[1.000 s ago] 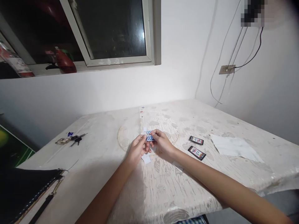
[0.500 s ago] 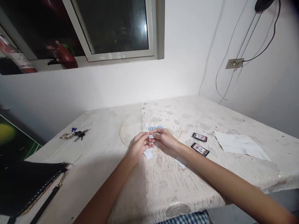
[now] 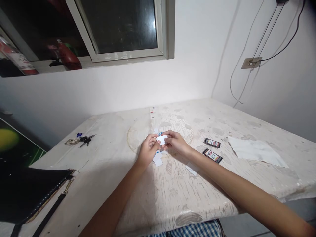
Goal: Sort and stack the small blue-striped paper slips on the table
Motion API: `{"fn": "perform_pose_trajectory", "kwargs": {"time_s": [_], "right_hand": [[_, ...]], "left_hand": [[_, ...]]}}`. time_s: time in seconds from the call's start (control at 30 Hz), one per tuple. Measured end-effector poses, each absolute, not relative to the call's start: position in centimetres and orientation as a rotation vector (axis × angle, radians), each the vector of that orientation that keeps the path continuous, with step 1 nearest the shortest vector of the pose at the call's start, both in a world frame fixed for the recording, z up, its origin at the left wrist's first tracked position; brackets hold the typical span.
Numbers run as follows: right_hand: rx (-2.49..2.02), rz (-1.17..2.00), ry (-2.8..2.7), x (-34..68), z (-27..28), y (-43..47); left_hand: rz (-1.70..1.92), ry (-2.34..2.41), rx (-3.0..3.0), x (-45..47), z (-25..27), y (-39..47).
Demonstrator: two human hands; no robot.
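A small blank white piece of paper (image 3: 162,140) is held up between both hands over the middle of the table. My left hand (image 3: 148,148) pinches its left side, with the thumb on the near face. At its right side, my right hand (image 3: 176,143) grips it between thumb and fingers. Several white paper pieces (image 3: 158,161) lie on the table just below the hands. Behind the fingers, a strip with blue marks (image 3: 160,134) is partly hidden. Another white slip (image 3: 191,169) lies beside my right forearm.
Two dark printed packets (image 3: 212,155) and a torn white sheet (image 3: 256,153) lie to the right on the covered table (image 3: 138,204). Keys (image 3: 86,141) are at the left, with a black bag (image 3: 32,194) at the near left edge. A wall socket (image 3: 251,63) with cables is on the wall.
The white paper piece has turned to show its flat blank face, where before the fingers mostly covered it. My hands have drawn slightly apart along its sides. The camera view has shifted slightly.
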State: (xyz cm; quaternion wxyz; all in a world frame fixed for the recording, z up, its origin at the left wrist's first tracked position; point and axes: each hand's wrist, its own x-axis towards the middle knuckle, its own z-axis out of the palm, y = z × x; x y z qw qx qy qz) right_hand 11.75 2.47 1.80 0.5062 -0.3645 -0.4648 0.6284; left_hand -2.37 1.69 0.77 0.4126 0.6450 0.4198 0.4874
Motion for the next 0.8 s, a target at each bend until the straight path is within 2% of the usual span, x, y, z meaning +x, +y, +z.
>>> {"fn": "perform_pose_trajectory", "kwargs": {"time_s": [0.43,0.63,0.8], "right_hand": [[-0.826,1.563,-1.04,11.74,1.72,1.86],[-0.941,1.458,-1.19,11.95,1.57,1.79],[-0.888,1.456,-1.125,12.07,1.28,2.1]], "left_hand": [[1.181,1.118,1.779,-2.26,1.31,1.06],[1.13,1.178,1.901,-2.21,1.44,0.67],[1.156,1.032,1.705,-2.06,1.27,0.77]]}}
